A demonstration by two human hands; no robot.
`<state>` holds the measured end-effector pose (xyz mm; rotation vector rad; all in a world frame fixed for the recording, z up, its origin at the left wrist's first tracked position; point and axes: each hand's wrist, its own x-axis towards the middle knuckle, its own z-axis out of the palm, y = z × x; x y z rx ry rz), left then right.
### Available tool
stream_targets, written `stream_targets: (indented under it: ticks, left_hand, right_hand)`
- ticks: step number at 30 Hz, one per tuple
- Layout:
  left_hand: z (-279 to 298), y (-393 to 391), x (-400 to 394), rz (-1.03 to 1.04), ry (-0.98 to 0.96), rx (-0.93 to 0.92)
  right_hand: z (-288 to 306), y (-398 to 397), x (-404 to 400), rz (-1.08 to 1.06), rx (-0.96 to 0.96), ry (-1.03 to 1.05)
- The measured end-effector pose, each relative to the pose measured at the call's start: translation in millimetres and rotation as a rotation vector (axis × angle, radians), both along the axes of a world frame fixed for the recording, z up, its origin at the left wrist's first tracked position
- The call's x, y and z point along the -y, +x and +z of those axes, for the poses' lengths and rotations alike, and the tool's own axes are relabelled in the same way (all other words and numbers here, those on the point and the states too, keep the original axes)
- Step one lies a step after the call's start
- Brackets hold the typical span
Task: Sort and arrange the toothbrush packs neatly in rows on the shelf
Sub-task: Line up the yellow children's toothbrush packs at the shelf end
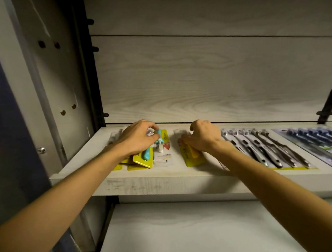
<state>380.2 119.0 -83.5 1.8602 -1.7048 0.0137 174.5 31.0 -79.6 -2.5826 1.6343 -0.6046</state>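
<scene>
On the pale wooden shelf (165, 183) lie several yellow-backed toothbrush packs. My left hand (136, 138) grips the top of a pack with a teal brush (145, 156), which lies on an untidy pile of yellow packs at the left. A white-carded pack (163, 155) lies just right of it. My right hand (202, 136) holds the upper part of a single yellow pack with an orange brush (193, 157) in the middle of the shelf.
A wide pack of several grey brushes (261, 148) lies to the right of my right hand, and a dark blue multi-pack (319, 144) at the far right. A lower shelf (188, 232) juts out below. A side panel (60, 93) closes the left.
</scene>
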Motion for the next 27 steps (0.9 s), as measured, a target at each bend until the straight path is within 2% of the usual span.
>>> stream_targets:
  ticks: [2, 4, 6, 9, 15, 21, 27]
  left_hand:
    - [2, 0, 7, 0.000, 0.030, 0.091]
    - [5, 0, 17, 0.008, 0.087, 0.239]
    - [7, 0, 27, 0.028, 0.162, 0.284]
    - [3, 1, 37, 0.039, 0.236, 0.193]
    - [-1, -2, 43, 0.023, 0.153, 0.057]
    - [0, -12, 48, 0.171, 0.129, 0.087]
    - [7, -17, 51, 0.278, 0.078, -0.019]
  right_hand:
    - [0, -4, 4, 0.083, -0.051, -0.040]
    - [4, -6, 9, 0.198, -0.039, -0.005]
    - [9, -5, 13, 0.255, -0.061, 0.054]
    - [7, -5, 18, 0.278, -0.119, 0.109]
    - [-8, -15, 30, 0.247, 0.023, 0.085]
    - [-13, -16, 41, 0.210, 0.065, 0.022]
    - [-8, -18, 40, 0.233, 0.164, 0.075]
